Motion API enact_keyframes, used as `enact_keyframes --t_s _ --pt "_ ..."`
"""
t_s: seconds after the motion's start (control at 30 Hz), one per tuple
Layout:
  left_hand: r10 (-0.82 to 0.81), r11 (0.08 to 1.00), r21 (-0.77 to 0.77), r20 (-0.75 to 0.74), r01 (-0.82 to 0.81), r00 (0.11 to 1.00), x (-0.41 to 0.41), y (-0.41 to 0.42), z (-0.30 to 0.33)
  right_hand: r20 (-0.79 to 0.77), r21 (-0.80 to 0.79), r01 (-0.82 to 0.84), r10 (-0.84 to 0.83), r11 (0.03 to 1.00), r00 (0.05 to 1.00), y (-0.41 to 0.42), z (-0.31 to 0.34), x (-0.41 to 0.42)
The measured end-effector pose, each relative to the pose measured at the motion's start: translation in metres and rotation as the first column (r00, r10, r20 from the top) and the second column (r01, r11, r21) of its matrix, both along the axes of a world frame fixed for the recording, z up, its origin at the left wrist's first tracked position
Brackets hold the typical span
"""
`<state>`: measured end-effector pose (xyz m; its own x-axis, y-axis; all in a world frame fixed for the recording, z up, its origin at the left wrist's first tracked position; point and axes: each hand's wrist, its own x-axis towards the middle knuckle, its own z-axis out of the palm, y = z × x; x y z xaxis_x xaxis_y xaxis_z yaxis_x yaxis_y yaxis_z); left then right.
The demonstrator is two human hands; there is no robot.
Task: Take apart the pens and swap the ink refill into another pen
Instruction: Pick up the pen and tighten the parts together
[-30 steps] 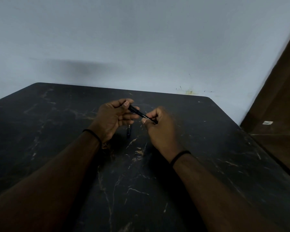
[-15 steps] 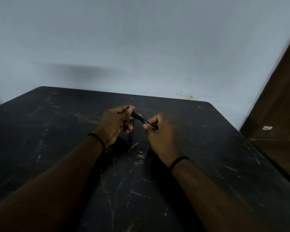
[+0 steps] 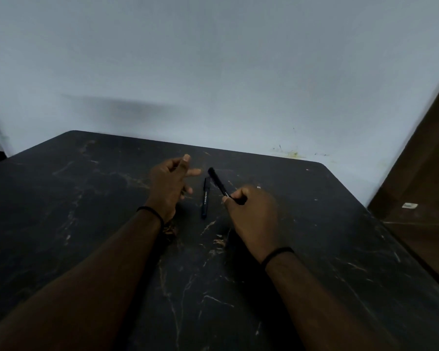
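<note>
My right hand [image 3: 251, 214] grips a black pen [image 3: 218, 182] by its lower end, and the pen slants up and to the left above the table. A second black pen [image 3: 205, 198] with pale lettering lies flat on the dark marble table [image 3: 86, 224] between my hands, pointing away from me. My left hand [image 3: 169, 184] hovers to the left of both pens with its fingers loosely spread and nothing in it. A short gap separates its fingertips from the held pen's upper end.
The table's far edge meets a pale wall [image 3: 213, 72]. A brown wooden panel [image 3: 426, 186] stands at the right, past the table's rounded corner. Black bands circle both wrists.
My left hand has let go of the pen and opened, moving left. My right hand keeps the pen. The second pen on the table has come into plain sight.
</note>
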<state>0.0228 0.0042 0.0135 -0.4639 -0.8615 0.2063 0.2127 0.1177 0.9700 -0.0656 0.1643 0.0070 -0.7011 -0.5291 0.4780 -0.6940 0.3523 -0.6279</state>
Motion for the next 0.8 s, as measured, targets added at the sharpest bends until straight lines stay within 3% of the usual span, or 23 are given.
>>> enact_keyframes --t_s 0.1,0.33,0.8 --pt "0.112 0.994 0.006 0.020 -0.112 0.994 0.000 -0.003 -0.004 -0.021 0.080 0.071 -0.069 0.994 0.997 0.002 0.003 0.003" --pt "0.151 0.989 -0.014 0.084 -0.150 0.985 -0.006 -0.001 -0.008 -0.020 0.315 0.121 -0.120 0.941 0.993 -0.023 0.007 0.007" --pt "0.164 0.986 -0.047 0.089 -0.160 0.982 -0.010 -0.001 -0.006 -0.037 0.285 0.174 -0.170 0.943 0.985 -0.057 -0.003 0.005"
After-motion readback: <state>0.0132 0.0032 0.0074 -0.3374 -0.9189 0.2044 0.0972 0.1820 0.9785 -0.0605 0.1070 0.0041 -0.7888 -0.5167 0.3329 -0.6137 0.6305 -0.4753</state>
